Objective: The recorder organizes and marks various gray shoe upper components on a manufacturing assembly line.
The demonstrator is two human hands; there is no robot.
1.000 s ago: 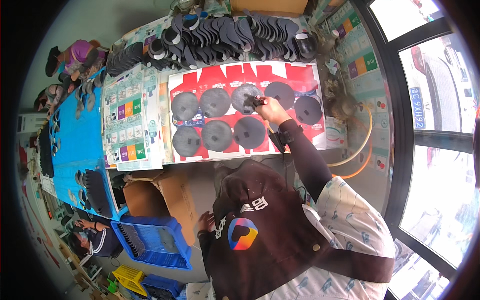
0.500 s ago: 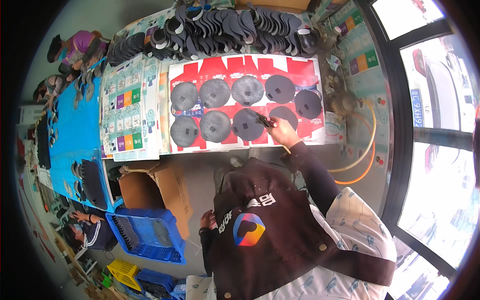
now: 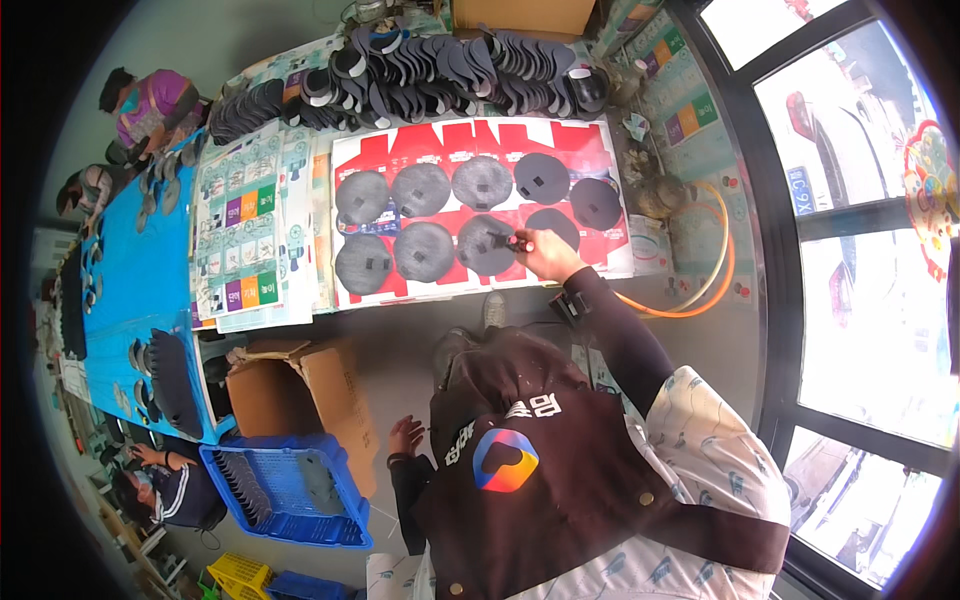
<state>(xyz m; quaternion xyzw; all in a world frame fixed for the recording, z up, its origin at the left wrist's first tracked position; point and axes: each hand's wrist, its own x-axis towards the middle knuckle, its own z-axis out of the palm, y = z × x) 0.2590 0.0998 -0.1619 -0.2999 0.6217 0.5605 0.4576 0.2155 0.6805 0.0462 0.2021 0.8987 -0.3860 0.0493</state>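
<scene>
My right hand (image 3: 548, 257) is closed on a small dark tool (image 3: 512, 242) with a reddish part by the fingers; its exact kind is unclear. The tool is over the right side of a dark grey round pad (image 3: 482, 255) in the near row; I cannot tell if it touches. Several similar round pads (image 3: 421, 189) lie in two rows on a red and white printed sheet (image 3: 400, 150), most bearing small dark square patches. My left hand (image 3: 406, 437) hangs low beside my apron (image 3: 540, 450), its fingers apart and nothing visible in them.
Stacked dark curved pieces (image 3: 440, 70) line the table's back. Yellow and orange hoses (image 3: 722, 255) loop at the right, near the window. A cardboard box (image 3: 305, 400) and blue crate (image 3: 290, 500) stand at the left. Other people (image 3: 150, 110) work along a blue table (image 3: 135, 270).
The view has shifted slightly. My right hand and the tool remain at the same near-row pad, the tool held at a different angle. My left hand has moved out from the apron's side.
</scene>
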